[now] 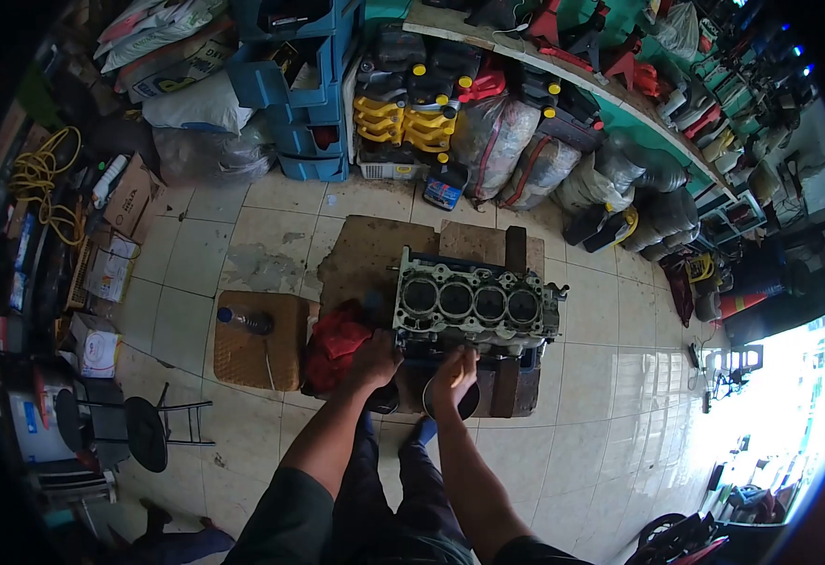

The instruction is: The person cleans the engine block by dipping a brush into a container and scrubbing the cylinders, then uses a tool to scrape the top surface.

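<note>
A metal engine block [473, 303] with four round bores lies on flattened cardboard [375, 247] on the floor. My left hand [376, 360] is at the block's near left corner, beside a crumpled red cloth [335, 347]; its fingers are too dark and small to make out. My right hand [455, 377] is at the block's near side with its fingers pressed together; what they hold, if anything, is too small to name. A dark round object [469, 403] shows behind the right hand, and part of another is below the left hand.
Left of the cloth is a brown pad [243, 353] with a plastic bottle [252, 322] on it. A black stool [146, 433] stands at the lower left. Blue drawers [313, 122], filled sacks [495, 141] and jugs line the far wall. Part of another person shows at the bottom left.
</note>
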Motion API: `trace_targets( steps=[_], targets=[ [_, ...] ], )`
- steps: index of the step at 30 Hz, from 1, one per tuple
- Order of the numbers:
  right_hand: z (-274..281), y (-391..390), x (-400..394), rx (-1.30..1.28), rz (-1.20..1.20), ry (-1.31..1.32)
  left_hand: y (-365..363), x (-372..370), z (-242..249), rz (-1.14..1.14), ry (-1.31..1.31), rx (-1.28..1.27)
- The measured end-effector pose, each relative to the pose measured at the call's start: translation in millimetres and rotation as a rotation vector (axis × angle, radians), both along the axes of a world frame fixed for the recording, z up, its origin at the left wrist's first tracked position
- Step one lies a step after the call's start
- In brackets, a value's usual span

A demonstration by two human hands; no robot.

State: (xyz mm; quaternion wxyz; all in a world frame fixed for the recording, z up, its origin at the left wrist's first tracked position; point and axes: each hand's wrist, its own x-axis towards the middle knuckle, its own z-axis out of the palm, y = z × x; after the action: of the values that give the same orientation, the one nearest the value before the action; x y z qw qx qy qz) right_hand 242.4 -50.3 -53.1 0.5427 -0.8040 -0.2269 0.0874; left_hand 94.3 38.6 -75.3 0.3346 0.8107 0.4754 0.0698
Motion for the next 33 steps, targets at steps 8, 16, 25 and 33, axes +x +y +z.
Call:
trace_targets(
  steps=[8,16,25,33],
  targets=[
    [-2,-16,31,0.063,0.088,-0.11,2,-3,3,-0.035,-0.026,0.037],
    [25,4,1,0.018,0.811,-0.262,11,-19,-15,-0.167,-0.056,0.198],
    [2,36,36,-0.501,1.445,-0.651,7,-17,-11,-0.155,0.086,0.186],
    [28,10,41,-0.362,1.245,-0.624,2,-13,11,-0.051,-0.034,0.043]
  ],
)
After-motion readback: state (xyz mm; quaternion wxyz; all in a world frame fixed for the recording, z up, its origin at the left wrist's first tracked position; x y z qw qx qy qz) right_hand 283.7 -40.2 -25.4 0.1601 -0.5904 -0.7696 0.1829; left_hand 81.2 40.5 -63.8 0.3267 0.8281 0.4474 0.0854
